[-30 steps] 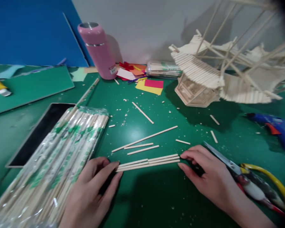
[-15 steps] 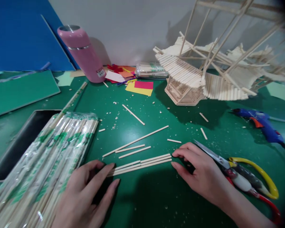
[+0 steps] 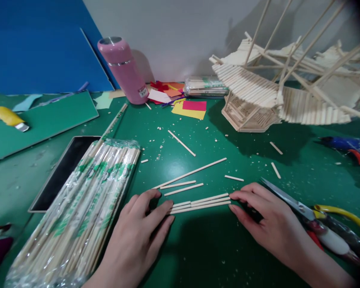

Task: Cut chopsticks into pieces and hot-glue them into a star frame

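A small row of thin wooden sticks (image 3: pixel 210 203) lies side by side on the green table, one of them made up of two shorter pieces set end to end. The thumb and forefinger of my left hand (image 3: pixel 144 228) close round the row's left ends, hiding them. At the right ends, my right hand (image 3: pixel 264 216) holds the tips between thumb and forefinger. Just beyond the row lie two short sticks (image 3: pixel 184 189) and a longer stick (image 3: pixel 195 172). Scissors (image 3: pixel 301 208) with taped handles rest beside my right hand.
Bagged wooden sticks (image 3: pixel 75 216) lie at left over a dark, flat tablet-like object (image 3: pixel 64 176). Behind stand a pink flask (image 3: pixel 124 72) and a stick-built model (image 3: pixel 252 88). A blue glue gun (image 3: pixel 345 144) lies right, a yellow cutter (image 3: pixel 7 116) left. Offcuts are scattered about.
The view has swung left, bringing the yellow cutter into sight. My left thumb has closed in toward the forefinger at the sticks' left ends. My right hand stays at the right ends.
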Available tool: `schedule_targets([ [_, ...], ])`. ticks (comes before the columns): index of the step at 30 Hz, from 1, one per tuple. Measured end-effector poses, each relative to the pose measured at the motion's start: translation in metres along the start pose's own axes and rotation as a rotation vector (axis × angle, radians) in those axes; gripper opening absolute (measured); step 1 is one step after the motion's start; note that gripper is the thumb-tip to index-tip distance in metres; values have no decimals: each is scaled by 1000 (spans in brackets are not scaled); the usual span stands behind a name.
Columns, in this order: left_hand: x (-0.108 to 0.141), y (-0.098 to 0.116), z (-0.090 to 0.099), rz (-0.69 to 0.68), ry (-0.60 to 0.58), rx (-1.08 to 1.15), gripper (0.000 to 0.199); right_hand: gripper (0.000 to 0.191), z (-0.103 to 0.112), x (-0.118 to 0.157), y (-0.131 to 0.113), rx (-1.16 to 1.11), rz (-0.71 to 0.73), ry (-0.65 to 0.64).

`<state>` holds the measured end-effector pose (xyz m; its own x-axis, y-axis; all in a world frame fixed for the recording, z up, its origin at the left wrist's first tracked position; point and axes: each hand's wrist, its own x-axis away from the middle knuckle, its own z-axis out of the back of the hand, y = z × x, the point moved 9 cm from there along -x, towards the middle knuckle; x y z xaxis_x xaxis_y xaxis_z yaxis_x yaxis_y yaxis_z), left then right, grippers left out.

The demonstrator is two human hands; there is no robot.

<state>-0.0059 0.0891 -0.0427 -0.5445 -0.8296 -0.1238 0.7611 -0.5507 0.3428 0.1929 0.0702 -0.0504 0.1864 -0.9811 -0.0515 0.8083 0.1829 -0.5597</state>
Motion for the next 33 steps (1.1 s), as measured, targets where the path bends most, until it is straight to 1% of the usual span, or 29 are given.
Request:
schedule_targets([
  [7,-1,-2,1,20,19,14,22,14,0,-1,1,-11,-21,9],
  [13,-3,-3,2,-7,53,-8,24,15,1,-1,2,-69,-44,13],
  [18,-7,4,2,-43,59,-50,27,17,2,-2,1,-119,-61,-7],
  [23,-12,15,-2,-109,48,-46,28,24,1,-2,1,-139,-75,-23],
  [30,-16,15,-3,-108,51,-23,24,27,1,-3,-1,-149,-47,-15],
  [33,-15,14,-3,-106,58,-15,24,28,2,-3,0,-146,-59,-17],
])
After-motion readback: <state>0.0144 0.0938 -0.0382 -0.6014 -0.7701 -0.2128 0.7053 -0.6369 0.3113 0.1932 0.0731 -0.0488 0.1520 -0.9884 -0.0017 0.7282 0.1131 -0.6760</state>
